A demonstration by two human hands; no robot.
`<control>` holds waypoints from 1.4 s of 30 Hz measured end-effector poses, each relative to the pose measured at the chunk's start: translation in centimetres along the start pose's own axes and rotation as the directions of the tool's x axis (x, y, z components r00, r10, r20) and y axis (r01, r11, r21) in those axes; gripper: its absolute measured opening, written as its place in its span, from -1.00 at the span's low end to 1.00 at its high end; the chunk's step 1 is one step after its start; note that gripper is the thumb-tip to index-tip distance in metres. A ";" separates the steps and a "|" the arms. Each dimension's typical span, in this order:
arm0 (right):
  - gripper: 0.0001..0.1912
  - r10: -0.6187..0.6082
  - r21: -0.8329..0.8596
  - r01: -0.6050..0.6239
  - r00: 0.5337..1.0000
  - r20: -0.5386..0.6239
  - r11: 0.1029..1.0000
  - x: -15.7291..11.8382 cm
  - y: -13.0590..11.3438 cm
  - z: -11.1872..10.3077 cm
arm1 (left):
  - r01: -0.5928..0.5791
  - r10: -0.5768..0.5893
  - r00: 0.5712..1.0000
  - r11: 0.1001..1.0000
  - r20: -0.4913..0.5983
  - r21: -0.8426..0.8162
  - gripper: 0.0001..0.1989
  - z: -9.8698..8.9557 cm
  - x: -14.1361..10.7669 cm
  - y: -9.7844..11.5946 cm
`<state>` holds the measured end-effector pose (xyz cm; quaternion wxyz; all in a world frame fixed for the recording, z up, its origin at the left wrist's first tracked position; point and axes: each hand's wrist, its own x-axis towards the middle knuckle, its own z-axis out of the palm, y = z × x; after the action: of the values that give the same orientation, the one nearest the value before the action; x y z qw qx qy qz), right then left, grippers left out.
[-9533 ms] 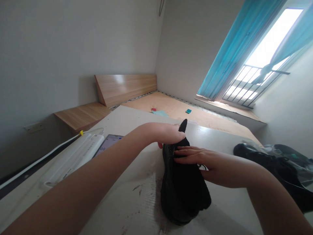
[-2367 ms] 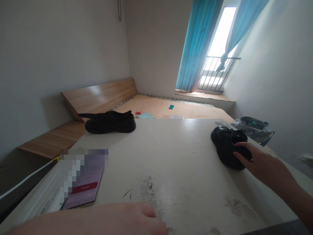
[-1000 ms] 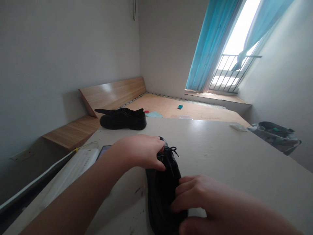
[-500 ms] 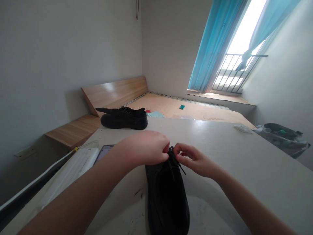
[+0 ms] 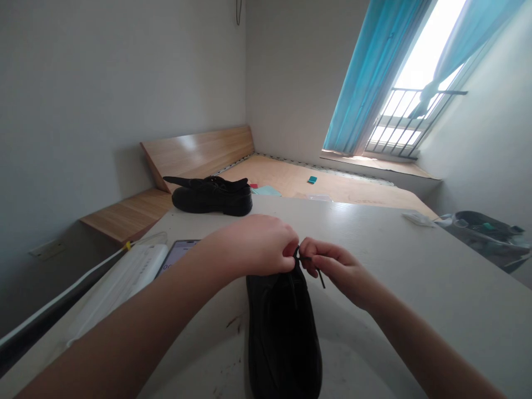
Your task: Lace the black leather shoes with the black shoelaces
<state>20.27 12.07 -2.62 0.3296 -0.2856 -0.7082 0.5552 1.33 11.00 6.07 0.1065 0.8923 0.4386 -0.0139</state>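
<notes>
A black shoe [image 5: 260,338] stands on the white table, its opening toward me. Over the front of its opening, my left hand [image 5: 266,244] is closed in a pinch at the laces; its fingertips are partly hidden behind the hand. To the right, my right hand [image 5: 332,263] pinches a black shoelace [image 5: 321,278], whose loose end hangs below the thumb. The lace runs between the two hands above the shoe. A second black shoe [image 5: 211,197] sits at the far left of the table, side-on, with its tongue sticking out to the left.
On the left lie a phone [image 5: 177,255], partly behind my left arm, and a white power strip [image 5: 124,282] with a cable. A small plastic packet [image 5: 418,219] lies at the table's right edge, near a bag-lined bin [image 5: 486,233]. Beyond is a wooden bed board [image 5: 353,194].
My right hand has curled its fingers tighter and drawn the lace out a little to the right. My left hand has shifted slightly right. The view has tilted slightly.
</notes>
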 end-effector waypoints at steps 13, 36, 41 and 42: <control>-0.78 0.081 0.153 -0.004 0.862 -0.500 0.988 -0.5 -3.5 -3.2 | 0.079 -0.078 0.993 0.997 0.083 -0.006 -0.87 0.0 -0.4 -0.3; -0.65 -0.111 -0.073 0.103 0.986 -0.123 0.992 -0.7 0.6 1.1 | 0.110 -0.102 0.993 0.983 -0.063 0.146 -0.66 0.5 0.4 0.5; -0.61 -0.146 -0.184 0.120 0.980 -0.135 0.976 -0.7 0.9 1.7 | 0.130 -0.096 0.972 0.980 -0.213 0.148 -0.63 -0.4 0.4 0.0; -0.69 -0.165 -0.206 0.141 0.981 -0.104 0.968 -0.7 0.9 1.8 | 0.128 -0.093 0.958 0.985 -0.271 0.116 -0.62 -0.7 0.2 -0.1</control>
<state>19.34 10.65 -3.86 0.3835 -0.2943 -0.7586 0.4368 1.37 11.36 6.68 -0.0133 0.8653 0.4961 0.0704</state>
